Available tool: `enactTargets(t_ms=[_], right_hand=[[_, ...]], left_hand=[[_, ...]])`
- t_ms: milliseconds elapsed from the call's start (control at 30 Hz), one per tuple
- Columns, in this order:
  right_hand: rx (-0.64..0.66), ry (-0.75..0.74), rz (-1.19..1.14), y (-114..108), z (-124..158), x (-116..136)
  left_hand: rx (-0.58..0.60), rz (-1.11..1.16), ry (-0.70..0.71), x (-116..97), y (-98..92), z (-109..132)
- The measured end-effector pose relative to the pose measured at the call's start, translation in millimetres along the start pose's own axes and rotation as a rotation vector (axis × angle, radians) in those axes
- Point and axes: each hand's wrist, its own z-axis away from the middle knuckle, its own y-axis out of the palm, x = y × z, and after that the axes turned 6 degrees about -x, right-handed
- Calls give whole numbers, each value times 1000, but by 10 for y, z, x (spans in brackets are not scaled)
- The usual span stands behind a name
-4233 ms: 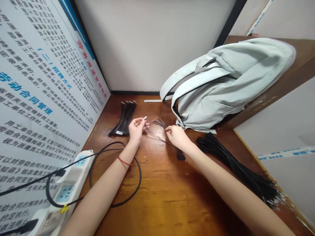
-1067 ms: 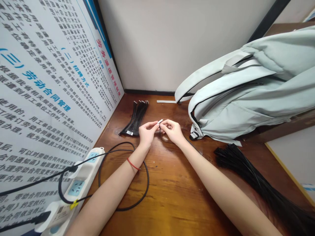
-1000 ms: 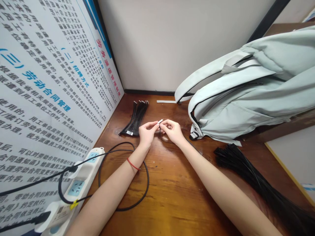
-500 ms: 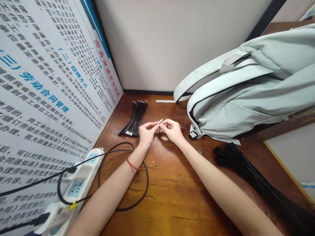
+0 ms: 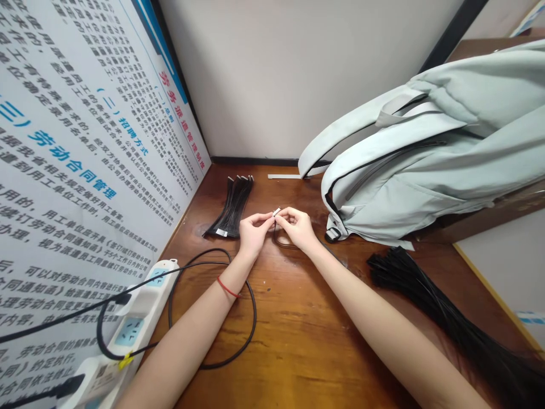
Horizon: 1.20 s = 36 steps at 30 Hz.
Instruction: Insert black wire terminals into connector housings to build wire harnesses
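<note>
A left hand (image 5: 252, 236) and a right hand (image 5: 299, 230) meet above a wooden bench (image 5: 281, 335), their fingers (image 5: 260, 217) pinching a small white connector (image 5: 277, 212) between them, thin dark wires (image 5: 281, 243) looping below it, while a short black wire bundle (image 5: 232, 204) lies beyond the left hand and a longer bundle (image 5: 434, 301) stretches beside the right forearm (image 5: 361, 304)

The brown wooden table (image 5: 281, 341) carries a short black cable bundle (image 5: 233, 207) at back left, a long black cable bundle (image 5: 434, 301) along the right, a looped black cord (image 5: 254, 318), a white power strip (image 5: 143, 304) at left, and a pale backpack (image 5: 409, 182) at back right.
</note>
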Motion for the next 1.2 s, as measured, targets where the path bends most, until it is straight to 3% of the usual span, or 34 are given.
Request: enactTargets(t_ms=[333,733,1200], right_hand=[[13,19,-13,-10,-7,-2],[-2,-10,44,4,-6,-17],[11,7,29,-7,-11,-26]], left_hand=[[60,-42,9,-12,-9,-7],[-9,-15,12,0,1,-3],[35,-72,39,6,-5,-16]])
